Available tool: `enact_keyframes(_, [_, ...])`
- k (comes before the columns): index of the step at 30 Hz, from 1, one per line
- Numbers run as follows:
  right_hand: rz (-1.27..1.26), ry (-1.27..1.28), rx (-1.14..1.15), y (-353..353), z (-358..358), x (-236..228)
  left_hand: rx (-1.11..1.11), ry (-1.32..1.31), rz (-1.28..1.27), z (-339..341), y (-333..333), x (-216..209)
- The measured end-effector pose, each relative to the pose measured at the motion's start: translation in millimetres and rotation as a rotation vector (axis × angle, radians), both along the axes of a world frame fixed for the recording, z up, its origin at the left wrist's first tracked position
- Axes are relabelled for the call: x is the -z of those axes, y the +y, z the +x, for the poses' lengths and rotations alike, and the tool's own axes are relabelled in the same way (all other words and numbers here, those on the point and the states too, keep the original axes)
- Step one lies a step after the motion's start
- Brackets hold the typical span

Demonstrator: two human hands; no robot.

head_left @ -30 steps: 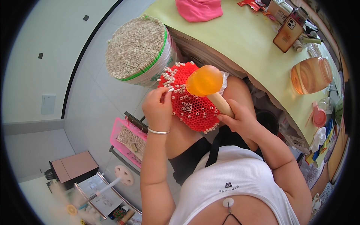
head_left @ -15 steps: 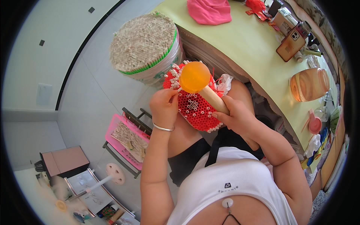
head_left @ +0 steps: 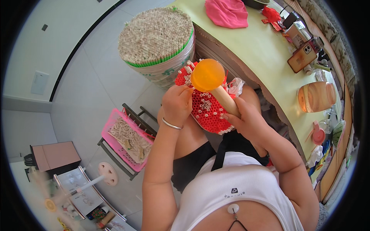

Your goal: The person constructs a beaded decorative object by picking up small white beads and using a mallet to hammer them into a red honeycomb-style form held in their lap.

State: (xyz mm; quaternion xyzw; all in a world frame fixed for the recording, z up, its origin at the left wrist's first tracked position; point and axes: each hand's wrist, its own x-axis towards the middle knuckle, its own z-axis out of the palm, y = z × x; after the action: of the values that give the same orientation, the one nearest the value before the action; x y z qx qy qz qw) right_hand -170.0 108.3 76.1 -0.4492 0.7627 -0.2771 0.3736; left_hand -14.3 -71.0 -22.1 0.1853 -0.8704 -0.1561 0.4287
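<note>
My right hand (head_left: 243,117) is wrapped round the pale wooden handle of a mallet with a round, amber-orange head (head_left: 208,75). The head hangs over a bundle of red tubes (head_left: 208,111), packed honeycomb-like at my lap, with white tube ends standing out of some of them. At the bundle's left edge, just below the mallet head, my left hand (head_left: 178,104) is closed with thumb and fingertips together. What those fingertips hold is hidden or too small to make out. The mallet head covers part of the bundle's far side.
Beyond the bundle stands a large wrapped bundle of green-sided, pale-ended tubes (head_left: 156,34). A pink basket (head_left: 111,148) of short pale sticks sits on the left. The yellow-green table (head_left: 266,57) along the right bears a jar of amber liquid (head_left: 317,97), a phone (head_left: 301,57) and a pink cloth (head_left: 227,13).
The whole view has shifted slightly, with hands and mallet appearing a little further right. A small white tip seen at my left fingertips earlier no longer shows. My right hand keeps its hold.
</note>
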Motion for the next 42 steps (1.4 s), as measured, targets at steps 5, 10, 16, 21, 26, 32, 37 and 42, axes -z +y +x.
enact_keyframes(5, [-0.058, 0.297, -0.094, 6, -1, 19, -0.012, -0.053, 0.008, -1, 1, 4])
enact_keyframes(10, [-0.038, 0.110, 0.008, 3, -16, 11, -0.023, -0.013, -0.003, -1, 0, 4])
enact_keyframes(16, [-0.005, -0.087, 0.171, 29, -18, 16, 0.070, -0.131, 0.043, -12, -1, -21])
enact_keyframes(21, [-0.001, -0.270, 0.242, 40, -19, 29, 0.134, -0.292, -0.020, -23, -8, -25])
enact_keyframes(26, [0.003, -0.327, 0.252, 41, -22, 25, 0.147, -0.493, -0.032, -32, -7, -31])
enact_keyframes(32, [-0.028, -0.334, 0.237, 45, -24, 32, 0.118, -0.466, -0.012, -38, -5, -28])
enact_keyframes(37, [-0.028, -0.280, 0.219, 44, -24, 35, 0.075, -0.296, 0.079, -30, -2, -22])
enact_keyframes(42, [-0.082, -0.258, 0.198, 43, -20, 39, 0.084, -0.391, 0.031, -30, 0, -25])
